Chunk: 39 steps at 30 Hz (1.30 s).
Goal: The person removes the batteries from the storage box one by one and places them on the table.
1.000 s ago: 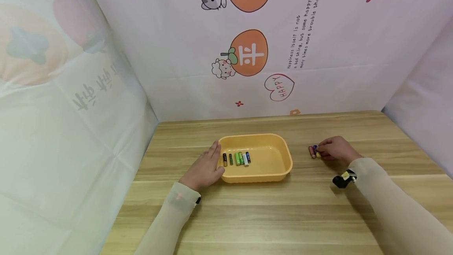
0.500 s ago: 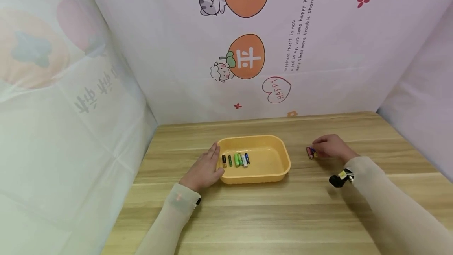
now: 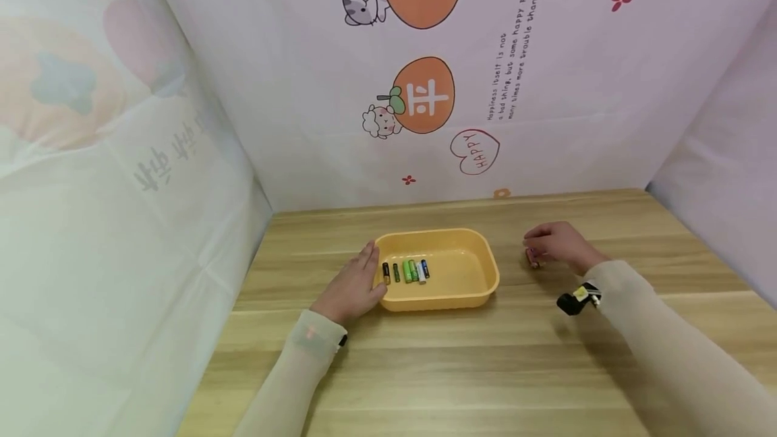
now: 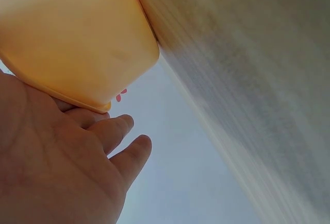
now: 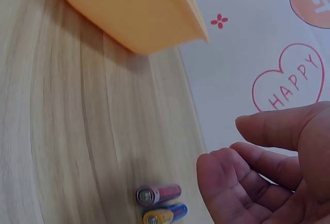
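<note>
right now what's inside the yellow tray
Six batteries, some green, lie toward the left side of the yellow tray. The left hand covers part of the left rim, and the near wall's inner face is hidden, so anything there cannot be seen.

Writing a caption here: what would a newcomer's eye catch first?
Probably the yellow tray on the table, with batteries lined up toward its left end, which the left hand touches. Next, orange fruit prints on the cloth behind. Right of the tray, the right hand hovers by a red battery.

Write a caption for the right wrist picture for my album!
A pink battery and a blue-yellow battery lie on the table beside the right hand, with a yellow tub beyond.
</note>
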### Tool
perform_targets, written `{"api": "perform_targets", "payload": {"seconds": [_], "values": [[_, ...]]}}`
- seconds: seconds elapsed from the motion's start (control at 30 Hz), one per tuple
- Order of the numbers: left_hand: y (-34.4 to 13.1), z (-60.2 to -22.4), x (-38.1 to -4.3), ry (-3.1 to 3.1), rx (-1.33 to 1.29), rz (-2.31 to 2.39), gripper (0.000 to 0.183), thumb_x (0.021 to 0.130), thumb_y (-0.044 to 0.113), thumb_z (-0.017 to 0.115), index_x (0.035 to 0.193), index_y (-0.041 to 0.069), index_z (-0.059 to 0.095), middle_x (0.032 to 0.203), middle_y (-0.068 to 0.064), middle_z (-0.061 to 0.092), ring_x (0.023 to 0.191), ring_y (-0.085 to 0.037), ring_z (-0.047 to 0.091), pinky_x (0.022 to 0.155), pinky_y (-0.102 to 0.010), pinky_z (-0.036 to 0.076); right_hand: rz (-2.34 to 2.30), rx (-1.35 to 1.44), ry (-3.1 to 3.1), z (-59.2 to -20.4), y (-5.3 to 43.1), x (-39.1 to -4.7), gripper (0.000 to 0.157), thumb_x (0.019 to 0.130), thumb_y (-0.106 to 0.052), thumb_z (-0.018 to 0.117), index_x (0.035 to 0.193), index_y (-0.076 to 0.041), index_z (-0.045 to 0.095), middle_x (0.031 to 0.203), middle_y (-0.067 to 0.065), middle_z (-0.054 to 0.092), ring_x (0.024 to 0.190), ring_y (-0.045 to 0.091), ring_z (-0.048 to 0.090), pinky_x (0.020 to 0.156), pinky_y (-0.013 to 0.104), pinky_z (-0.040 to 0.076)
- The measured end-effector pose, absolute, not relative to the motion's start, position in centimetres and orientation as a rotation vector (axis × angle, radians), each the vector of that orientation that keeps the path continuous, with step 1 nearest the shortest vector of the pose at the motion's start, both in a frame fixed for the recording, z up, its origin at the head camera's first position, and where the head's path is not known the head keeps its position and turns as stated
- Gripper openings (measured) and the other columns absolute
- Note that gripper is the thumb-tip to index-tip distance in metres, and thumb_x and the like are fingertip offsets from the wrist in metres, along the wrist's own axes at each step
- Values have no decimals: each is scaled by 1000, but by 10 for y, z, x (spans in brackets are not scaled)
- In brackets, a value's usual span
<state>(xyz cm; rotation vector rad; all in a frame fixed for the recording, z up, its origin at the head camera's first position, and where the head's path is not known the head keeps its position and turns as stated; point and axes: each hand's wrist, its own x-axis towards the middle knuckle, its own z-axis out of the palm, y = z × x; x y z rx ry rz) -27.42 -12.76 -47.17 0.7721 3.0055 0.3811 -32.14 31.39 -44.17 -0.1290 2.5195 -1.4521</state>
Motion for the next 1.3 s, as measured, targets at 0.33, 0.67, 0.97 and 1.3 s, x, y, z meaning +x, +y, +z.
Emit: {"api": "perform_targets", "payload": {"seconds": [0.33, 0.67, 0.97, 1.3], "values": [[-126, -484, -273, 2983, 783, 386, 75, 100, 37, 41, 154, -1, 5, 162, -16, 0, 147, -24, 2, 116, -39, 13, -1422, -139, 2509, -451, 303, -325, 43, 97, -16, 58, 126, 15, 52, 82, 17, 63, 72, 26, 60, 67, 42, 53], [-123, -479, -278, 3015, 820, 368, 74, 100, 36, 42, 154, -3, 10, 161, -17, 3, 147, -23, 4, 116, -39, 17, -1434, -149, 2503, -439, 293, -333, 41, 98, -20, 59, 126, 10, 56, 115, 25, 62, 99, 37, 63, 80, 47, 55], [-130, -472, -283, 3014, 818, 368, 74, 99, 33, 43, 154, -3, 7, 161, -17, 2, 147, -23, 3, 116, -39, 16, -1552, -216, 2369, -427, 257, -340, 41, 97, -13, 59, 127, 14, 52, 120, 31, 58, 100, 36, 64, 86, 45, 53], [-130, -476, -285, 2995, 791, 405, 76, 99, 33, 45, 154, -1, 6, 162, -13, -3, 147, -21, 1, 116, -39, 15, -1579, -190, 2290, -419, 236, -339, 43, 96, -9, 59, 130, 16, 49, 118, 33, 58, 96, 37, 66, 79, 43, 56]]}}
